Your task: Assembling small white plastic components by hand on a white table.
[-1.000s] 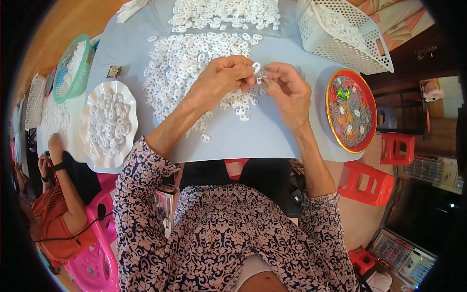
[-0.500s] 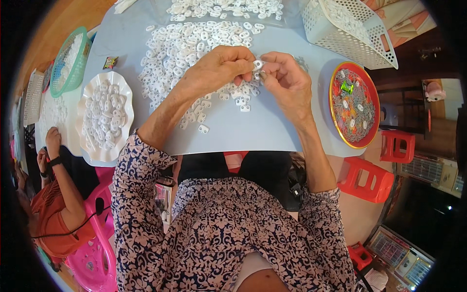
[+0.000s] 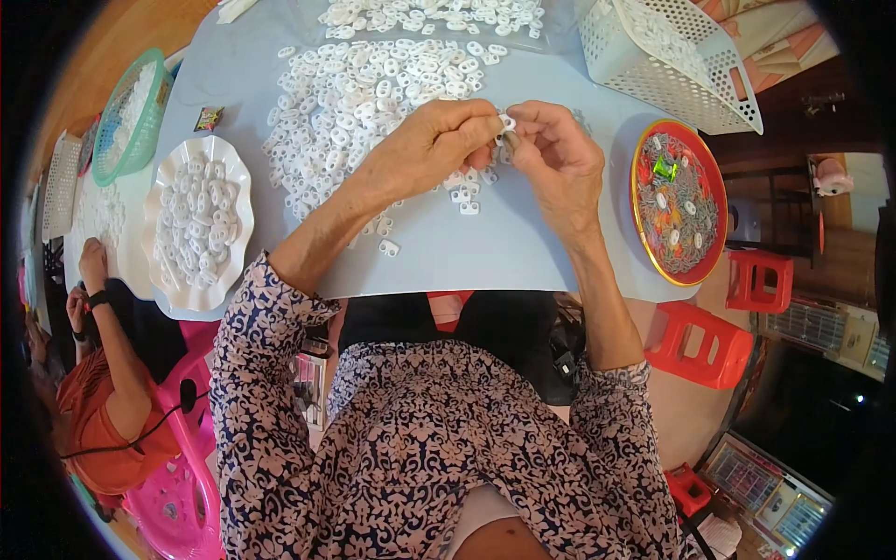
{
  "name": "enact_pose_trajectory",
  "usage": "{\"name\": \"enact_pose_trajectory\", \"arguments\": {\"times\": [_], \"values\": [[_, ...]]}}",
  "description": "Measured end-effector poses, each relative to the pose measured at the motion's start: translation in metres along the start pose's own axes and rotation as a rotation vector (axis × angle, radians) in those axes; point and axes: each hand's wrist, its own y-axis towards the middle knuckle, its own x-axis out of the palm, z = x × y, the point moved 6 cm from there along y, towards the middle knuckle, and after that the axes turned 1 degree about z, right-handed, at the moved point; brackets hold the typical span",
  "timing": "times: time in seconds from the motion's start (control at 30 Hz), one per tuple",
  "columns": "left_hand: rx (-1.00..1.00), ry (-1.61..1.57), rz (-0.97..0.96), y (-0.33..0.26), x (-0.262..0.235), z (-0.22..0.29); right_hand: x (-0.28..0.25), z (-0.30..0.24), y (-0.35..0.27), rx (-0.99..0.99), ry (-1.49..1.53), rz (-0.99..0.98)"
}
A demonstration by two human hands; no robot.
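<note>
My left hand (image 3: pixel 443 145) pinches a small white plastic piece with holes (image 3: pixel 507 122) between thumb and forefinger, over the table. Close against it, the fingertips of my right hand (image 3: pixel 565 163) are pressed together at the piece's right side. Something greyish shows by the right thumb tip, too small to make out. Beneath and behind my hands spreads a heap of white two-holed plastic pieces (image 3: pixel 345 103). A wavy-edged white dish (image 3: pixel 245 205) of the same pieces stands left. On the right, a red round tray with a gold rim (image 3: pixel 714 173) holds many small grey parts and several white pieces.
A white perforated basket (image 3: pixel 653 89) stands far right, a green basket (image 3: pixel 163 89) far left. A wrapped sweet (image 3: pixel 208 119) lies near the dish. At left, another person in an orange top (image 3: pixel 103 401) works at a table. Red stools (image 3: pixel 700 345) stand on the floor at right.
Both hands have shifted slightly right, and the left one slightly toward me, still together at the white piece. The piece has turned a little between the fingertips. The other person's arm has moved slightly.
</note>
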Motion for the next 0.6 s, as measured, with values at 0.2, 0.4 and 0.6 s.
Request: {"name": "enact_pose_trajectory", "arguments": {"times": [0.2, 0.4, 0.6], "values": [[0.036, 0.070, 0.051, 0.0009, -0.0035, 0.0011, 0.0005, -0.0002, -0.0005, -0.009, -0.003, -0.002], [0.065, 0.076, 0.094, -0.0011, -0.0012, 0.0075, -0.0002, -0.0016, -0.0007, -0.005, 0.008, 0.040], [0.050, 0.135, 0.103, -0.0017, 0.0003, 0.0085, -0.0004, 0.0027, -0.0008, -0.013, 0.010, 0.030]]}}
